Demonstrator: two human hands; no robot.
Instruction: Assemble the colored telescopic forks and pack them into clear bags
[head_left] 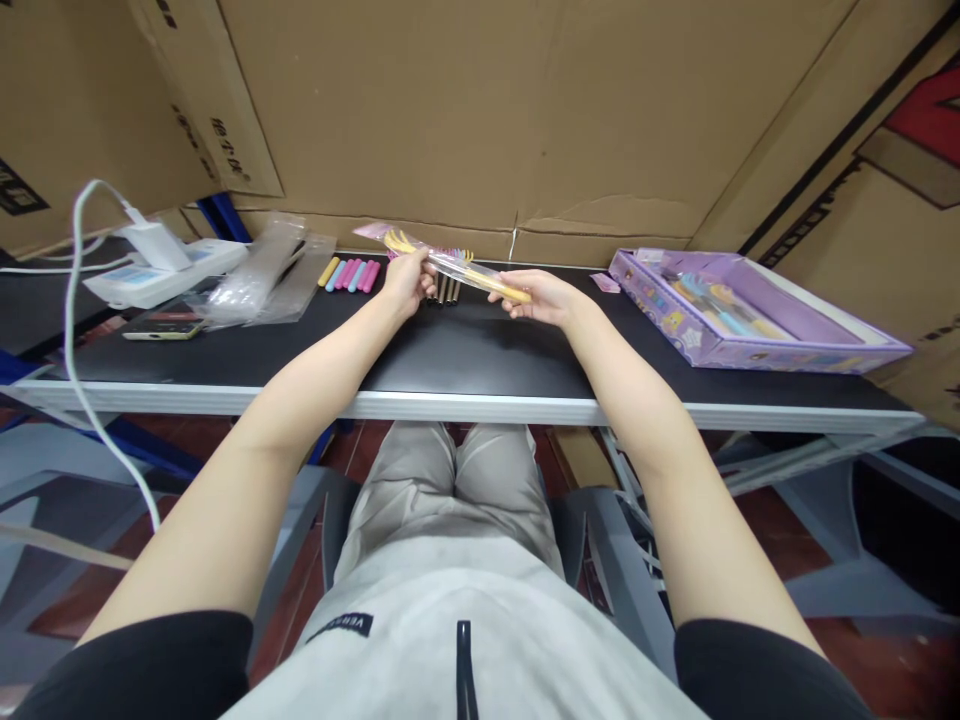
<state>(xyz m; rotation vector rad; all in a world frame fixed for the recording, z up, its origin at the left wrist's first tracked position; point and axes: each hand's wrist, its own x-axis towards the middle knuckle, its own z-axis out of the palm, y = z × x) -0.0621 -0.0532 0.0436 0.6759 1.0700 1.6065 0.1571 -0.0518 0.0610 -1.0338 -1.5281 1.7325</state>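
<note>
Both my hands hold a clear plastic sleeve (pixel 454 266) with yellow-handled cutlery inside, a little above the black table (pixel 465 355). My left hand (pixel 409 283) pinches the sleeve near its far end, where yellow fork tines show. My right hand (pixel 538 297) grips the near end with the yellow handle. Under the sleeve lie some dark metal pieces (pixel 448 290). A row of pink, blue and yellow handles (pixel 349 274) lies left of my left hand.
A purple gift box (pixel 750 320) with cutlery inside sits at the right. A pile of clear bags (pixel 262 275), a phone (pixel 161 326) and a white device with a cable (pixel 161 262) lie at the left. Cardboard boxes (pixel 480 110) wall the back.
</note>
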